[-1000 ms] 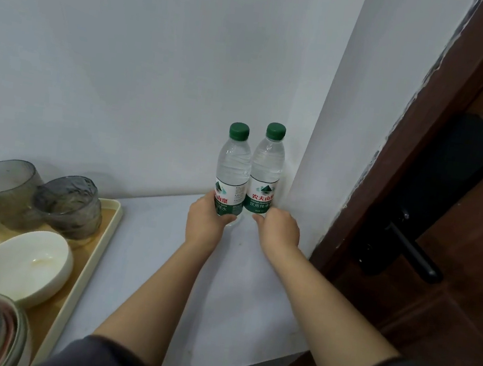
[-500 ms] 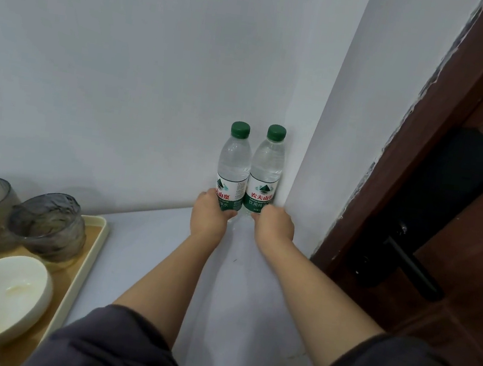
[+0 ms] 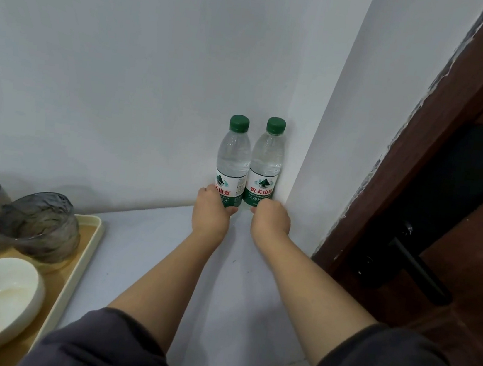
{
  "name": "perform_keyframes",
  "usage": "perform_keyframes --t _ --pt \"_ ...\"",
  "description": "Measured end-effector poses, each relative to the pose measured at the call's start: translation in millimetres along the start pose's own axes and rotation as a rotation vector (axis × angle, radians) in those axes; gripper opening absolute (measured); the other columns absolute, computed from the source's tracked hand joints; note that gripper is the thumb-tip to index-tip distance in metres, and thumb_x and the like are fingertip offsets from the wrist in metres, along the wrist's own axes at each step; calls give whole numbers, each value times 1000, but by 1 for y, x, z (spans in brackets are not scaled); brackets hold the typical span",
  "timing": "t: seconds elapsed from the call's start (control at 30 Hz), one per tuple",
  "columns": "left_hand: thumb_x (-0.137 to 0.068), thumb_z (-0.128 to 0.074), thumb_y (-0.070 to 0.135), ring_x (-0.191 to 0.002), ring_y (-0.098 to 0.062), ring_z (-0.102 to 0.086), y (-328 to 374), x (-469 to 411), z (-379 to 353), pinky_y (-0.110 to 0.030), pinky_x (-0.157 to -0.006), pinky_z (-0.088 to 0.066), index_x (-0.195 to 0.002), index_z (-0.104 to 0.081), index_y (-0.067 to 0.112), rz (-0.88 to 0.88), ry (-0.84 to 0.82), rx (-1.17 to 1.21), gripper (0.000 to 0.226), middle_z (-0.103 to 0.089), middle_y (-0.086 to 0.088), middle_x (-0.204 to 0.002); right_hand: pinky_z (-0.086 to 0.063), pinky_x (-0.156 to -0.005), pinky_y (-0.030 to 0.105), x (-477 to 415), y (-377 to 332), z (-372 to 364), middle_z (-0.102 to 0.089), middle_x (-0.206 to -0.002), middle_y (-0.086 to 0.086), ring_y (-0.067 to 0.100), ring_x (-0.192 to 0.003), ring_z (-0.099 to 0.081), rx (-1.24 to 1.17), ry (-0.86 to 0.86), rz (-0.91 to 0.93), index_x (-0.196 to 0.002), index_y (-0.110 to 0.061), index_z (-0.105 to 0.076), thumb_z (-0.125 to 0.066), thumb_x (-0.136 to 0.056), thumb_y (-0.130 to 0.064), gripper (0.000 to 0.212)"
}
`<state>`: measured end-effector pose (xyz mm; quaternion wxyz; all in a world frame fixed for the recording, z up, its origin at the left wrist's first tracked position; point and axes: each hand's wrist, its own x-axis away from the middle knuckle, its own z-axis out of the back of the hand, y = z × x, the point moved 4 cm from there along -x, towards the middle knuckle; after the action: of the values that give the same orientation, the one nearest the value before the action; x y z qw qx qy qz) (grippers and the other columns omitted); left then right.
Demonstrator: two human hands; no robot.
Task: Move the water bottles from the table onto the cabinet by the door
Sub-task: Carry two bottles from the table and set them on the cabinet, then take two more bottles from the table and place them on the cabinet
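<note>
Left hand (image 3: 211,213) curled round left bottle (image 3: 233,158), right hand (image 3: 271,220) curled round right bottle (image 3: 267,159), both upright, touching, on cabinet (image 3: 145,250), pushed deeper into the corner than before, grips unchanged

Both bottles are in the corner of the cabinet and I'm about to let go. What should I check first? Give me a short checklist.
1. Upright: the left bottle and the right bottle both stand straight. Ok.
2. Sealed: green caps sit on both. Ok.
3. Bases flat on the cabinet top: the hands hide them. Cannot tell.
4. Grip: the left hand holds the left bottle low, and the right hand holds the right bottle low. Ok.
5. Clearance: both bottles stand well apart from the tray. Ok.
</note>
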<state>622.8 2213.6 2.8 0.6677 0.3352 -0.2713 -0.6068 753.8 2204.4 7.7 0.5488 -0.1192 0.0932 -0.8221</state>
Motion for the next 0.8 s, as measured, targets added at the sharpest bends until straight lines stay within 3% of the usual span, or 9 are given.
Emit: perform_keyframes --t 0.4,0.57,0.67,0.8 --pt "-81 -77 13 -101 -33 -57 3 2 0 -35 -79 -44 -116 -52 -3 6 6 -19 45 -53 -18 -115 -48 -86 34 2 0 -1 -62 -125 16 32 -115 -59 0 -9 -22 -124 -2 -62 -47 -100 -6 28" --pt "-79 -79 20 -105 -35 -56 0 8 2 -36 -84 -44 -120 -48 -2 20 -9 -37 57 -47 -18 -120 -40 -73 31 20 9 8 -65 -120 12 31 -111 -60 62 13 46 -120 -8 -63 -46 -103 -34 35" --pt "-80 -75 35 -125 -35 -41 -6 27 8 -40 -98 -39 -132 -38 1 6 7 -225 73 -39 -18 -135 -39 -75 34 46 23 13 -62 -120 9 31 -110 -59 139 69 133 -124 -13 -57 -42 -101 -43 40" --pt "-90 -49 58 -148 -35 -1 -21 74 14 -54 -116 -10 -153 -8 13 -30 -39 -577 88 -5 -14 -161 -33 -101 44 86 53 11 -46 -142 5 28 -131 -40 181 95 249 -143 -22 -39 -41 -98 -50 53"
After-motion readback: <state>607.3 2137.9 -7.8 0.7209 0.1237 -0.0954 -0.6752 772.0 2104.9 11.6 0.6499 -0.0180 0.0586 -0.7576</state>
